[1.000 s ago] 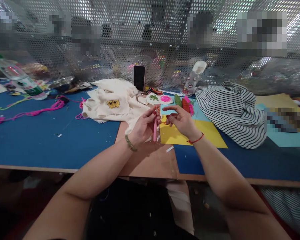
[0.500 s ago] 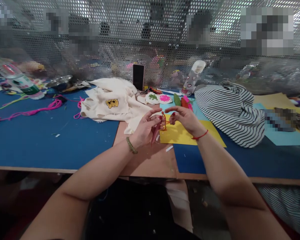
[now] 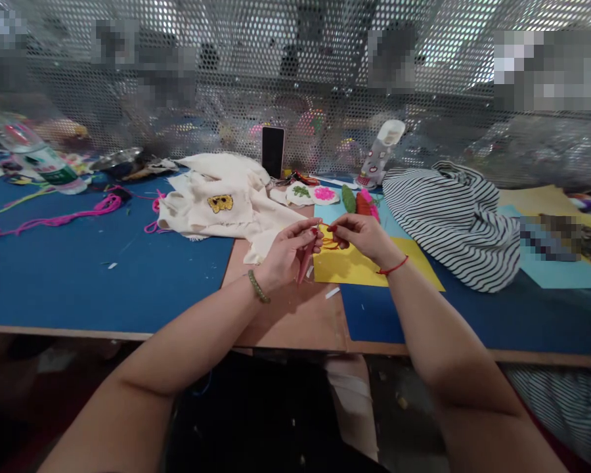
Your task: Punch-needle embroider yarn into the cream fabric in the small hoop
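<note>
My left hand [image 3: 291,252] is closed round a slim pink-handled tool [image 3: 304,264], whose handle slants down below the fingers. Orange-red yarn [image 3: 330,244] runs between the two hands and hangs in loops there. My right hand [image 3: 358,235] pinches this yarn between thumb and forefinger, a short way right of the tool's upper end. Both hands are above a yellow sheet [image 3: 394,261] and a brown board [image 3: 285,318]. The tool's tip is too small to make out clearly.
Cream cloth [image 3: 236,220] with a yellow patch lies left of the hands, beyond it a standing phone [image 3: 273,151]. Striped fabric [image 3: 458,226] is at right, a white-topped bottle [image 3: 380,152] behind. Pink yarn [image 3: 69,219] and a plastic bottle [image 3: 44,157] are at left.
My right hand's forefinger, stretched out before, has come down to the thumb in a pinch on the yarn. The yarn now stretches across between the hands. My left hand has barely moved.
</note>
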`<state>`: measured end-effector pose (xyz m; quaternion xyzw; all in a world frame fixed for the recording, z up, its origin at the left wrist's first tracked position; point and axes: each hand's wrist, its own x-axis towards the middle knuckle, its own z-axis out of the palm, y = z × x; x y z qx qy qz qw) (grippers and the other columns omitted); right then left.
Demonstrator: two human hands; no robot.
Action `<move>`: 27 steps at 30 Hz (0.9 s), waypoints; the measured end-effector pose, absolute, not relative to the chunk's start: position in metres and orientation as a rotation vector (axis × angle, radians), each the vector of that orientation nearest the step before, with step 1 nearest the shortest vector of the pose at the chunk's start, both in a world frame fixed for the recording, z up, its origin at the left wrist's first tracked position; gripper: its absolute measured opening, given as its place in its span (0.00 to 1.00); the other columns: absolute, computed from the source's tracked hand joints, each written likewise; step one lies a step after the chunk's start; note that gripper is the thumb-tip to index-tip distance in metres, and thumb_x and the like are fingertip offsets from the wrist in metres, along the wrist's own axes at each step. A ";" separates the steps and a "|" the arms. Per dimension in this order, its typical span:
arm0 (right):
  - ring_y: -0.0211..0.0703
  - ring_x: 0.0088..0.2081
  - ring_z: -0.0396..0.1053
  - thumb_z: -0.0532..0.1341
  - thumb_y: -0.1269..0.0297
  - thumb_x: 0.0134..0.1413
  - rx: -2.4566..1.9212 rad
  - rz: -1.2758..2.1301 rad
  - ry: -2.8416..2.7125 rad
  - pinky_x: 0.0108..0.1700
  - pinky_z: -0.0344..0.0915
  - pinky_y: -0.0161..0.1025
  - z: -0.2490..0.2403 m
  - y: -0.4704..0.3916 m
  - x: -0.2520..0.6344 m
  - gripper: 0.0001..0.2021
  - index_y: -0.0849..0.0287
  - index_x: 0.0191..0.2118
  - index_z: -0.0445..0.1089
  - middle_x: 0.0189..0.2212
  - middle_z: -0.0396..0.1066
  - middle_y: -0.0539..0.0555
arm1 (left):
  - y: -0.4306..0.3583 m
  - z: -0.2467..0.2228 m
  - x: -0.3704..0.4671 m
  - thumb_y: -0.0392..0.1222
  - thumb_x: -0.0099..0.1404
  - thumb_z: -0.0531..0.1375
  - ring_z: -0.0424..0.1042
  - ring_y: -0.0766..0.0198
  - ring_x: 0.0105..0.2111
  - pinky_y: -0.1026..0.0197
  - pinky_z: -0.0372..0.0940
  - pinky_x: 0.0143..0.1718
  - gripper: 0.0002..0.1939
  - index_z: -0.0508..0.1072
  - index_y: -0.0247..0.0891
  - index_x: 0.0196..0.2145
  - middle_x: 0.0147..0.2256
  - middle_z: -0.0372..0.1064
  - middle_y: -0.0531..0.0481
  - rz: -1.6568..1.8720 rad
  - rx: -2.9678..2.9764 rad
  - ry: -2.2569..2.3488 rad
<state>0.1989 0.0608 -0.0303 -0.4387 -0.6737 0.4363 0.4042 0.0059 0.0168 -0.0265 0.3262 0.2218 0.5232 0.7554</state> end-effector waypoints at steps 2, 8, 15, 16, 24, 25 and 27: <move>0.32 0.19 0.62 0.69 0.44 0.43 -1.109 1.119 -1.709 0.22 0.61 0.32 -0.029 0.058 0.198 0.22 0.61 0.30 0.72 0.17 0.66 0.47 | 0.017 -0.027 0.005 0.29 0.61 0.59 0.65 0.72 0.25 0.69 0.61 0.26 0.10 0.76 0.32 0.40 0.28 0.68 0.50 1.088 0.692 0.455; 0.32 0.20 0.62 0.67 0.49 0.48 -1.029 1.291 -1.877 0.24 0.60 0.33 -0.023 0.050 0.195 0.18 0.61 0.30 0.72 0.18 0.66 0.47 | 0.023 -0.030 0.003 0.32 0.64 0.59 0.56 0.75 0.20 0.72 0.54 0.19 0.05 0.74 0.30 0.32 0.27 0.63 0.50 1.023 0.679 0.409; 0.33 0.20 0.63 0.68 0.57 0.45 -1.043 1.280 -1.705 0.25 0.60 0.34 -0.030 0.068 0.224 0.12 0.60 0.28 0.70 0.18 0.67 0.48 | 0.032 -0.018 -0.006 0.26 0.66 0.52 0.59 0.74 0.20 0.72 0.57 0.20 0.12 0.70 0.34 0.28 0.24 0.62 0.53 1.281 0.536 0.433; 0.33 0.20 0.63 0.68 0.58 0.45 -1.056 1.270 -1.671 0.24 0.60 0.34 -0.031 0.071 0.230 0.11 0.60 0.27 0.69 0.18 0.67 0.48 | 0.033 -0.016 -0.008 0.26 0.67 0.51 0.59 0.75 0.20 0.72 0.57 0.21 0.13 0.70 0.33 0.28 0.24 0.62 0.53 1.319 0.494 0.439; 0.31 0.19 0.60 0.64 0.60 0.51 -1.303 0.787 -1.572 0.22 0.58 0.33 -0.035 0.082 0.237 0.09 0.59 0.36 0.70 0.25 0.70 0.50 | 0.039 -0.004 -0.011 0.30 0.72 0.48 0.64 0.75 0.22 0.73 0.63 0.28 0.15 0.69 0.35 0.30 0.25 0.65 0.53 1.474 0.319 0.377; 0.31 0.20 0.61 0.64 0.59 0.53 -1.263 0.777 -1.580 0.22 0.59 0.33 -0.034 0.078 0.230 0.10 0.59 0.38 0.70 0.27 0.71 0.50 | 0.039 -0.003 -0.010 0.30 0.72 0.48 0.65 0.75 0.23 0.72 0.65 0.30 0.15 0.69 0.35 0.31 0.25 0.65 0.53 1.478 0.309 0.373; 0.32 0.22 0.65 0.62 0.56 0.54 -1.116 0.993 -1.676 0.25 0.63 0.34 -0.032 0.066 0.209 0.12 0.59 0.39 0.70 0.32 0.74 0.53 | 0.039 -0.002 -0.009 0.32 0.73 0.48 0.68 0.74 0.25 0.71 0.67 0.33 0.14 0.70 0.36 0.33 0.25 0.66 0.53 1.476 0.300 0.378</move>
